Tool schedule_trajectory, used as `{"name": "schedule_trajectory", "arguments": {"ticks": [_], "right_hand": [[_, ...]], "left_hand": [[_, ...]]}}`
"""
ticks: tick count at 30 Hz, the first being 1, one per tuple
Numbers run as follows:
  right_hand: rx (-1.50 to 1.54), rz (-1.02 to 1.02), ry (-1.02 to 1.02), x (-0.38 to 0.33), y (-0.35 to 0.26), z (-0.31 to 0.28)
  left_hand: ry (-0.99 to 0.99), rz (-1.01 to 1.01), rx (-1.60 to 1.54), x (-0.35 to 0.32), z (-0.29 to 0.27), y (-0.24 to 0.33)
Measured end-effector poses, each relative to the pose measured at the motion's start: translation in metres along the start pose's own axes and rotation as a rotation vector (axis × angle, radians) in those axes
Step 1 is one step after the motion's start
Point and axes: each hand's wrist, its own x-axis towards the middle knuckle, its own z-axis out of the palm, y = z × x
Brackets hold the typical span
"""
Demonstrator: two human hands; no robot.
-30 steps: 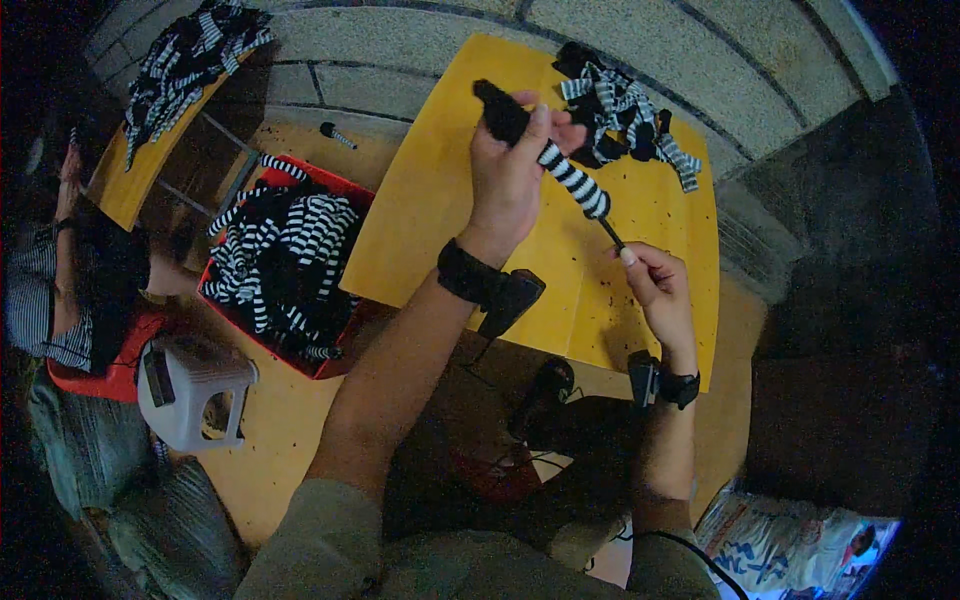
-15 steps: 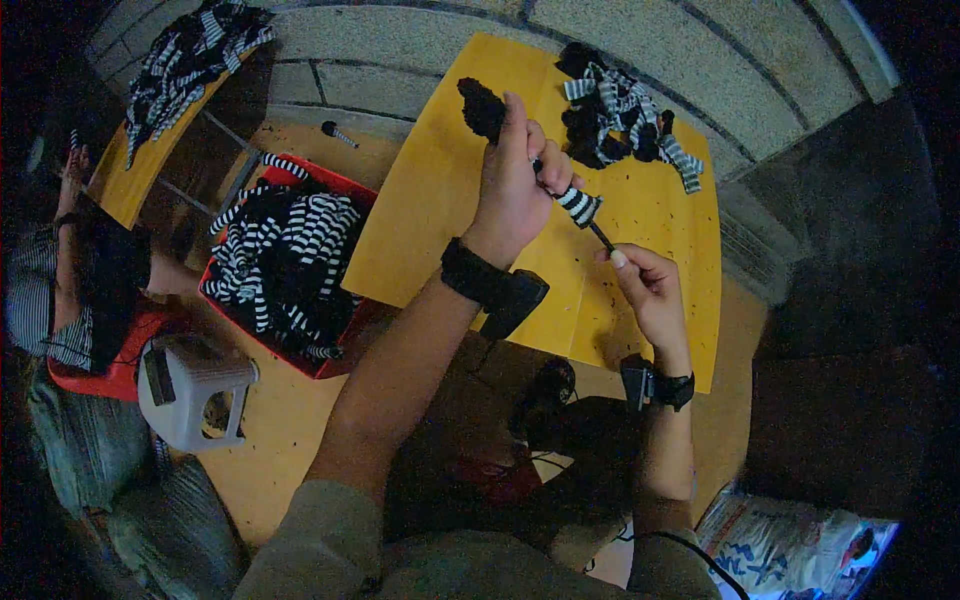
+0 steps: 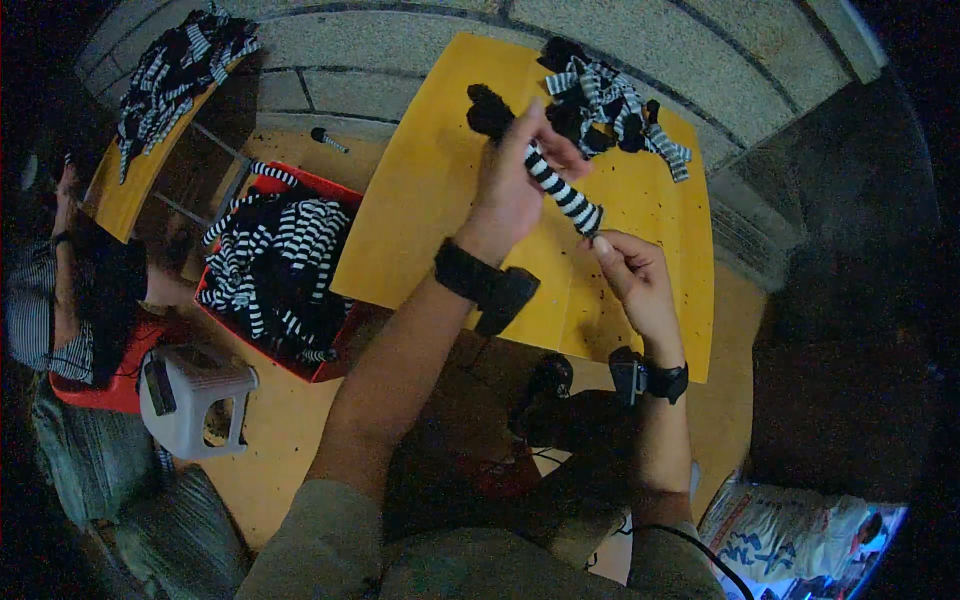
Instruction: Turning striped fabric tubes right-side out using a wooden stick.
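My right grip [image 3: 637,285] pinches a rod [image 3: 592,240] below the knit [image 3: 565,190]; my left grip [image 3: 505,195] touches it higher, how closed I cannot tell.

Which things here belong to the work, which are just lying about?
Seemingly in use:
striped knit tube, left hand on it, right hand at its end
yellow table
striped pieces on it
red crate of similar pieces

Seemingly lying about:
grey stool
white sack
striped piece on floor
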Motion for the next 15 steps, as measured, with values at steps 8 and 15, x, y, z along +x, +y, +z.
{"name": "schedule_trajectory", "arguments": {"ticks": [8, 15], "right_hand": [[0.037, 0.125, -0.084, -0.004, 0.009, -0.005], [-0.21, -0.045, -0.043, 0.0, 0.012, -0.006]], "left_hand": [[-0.011, -0.038, -0.175, -0.008, -0.001, 0.024], [-0.122, -0.013, 0.021, -0.002, -0.023, 0.026]]}}
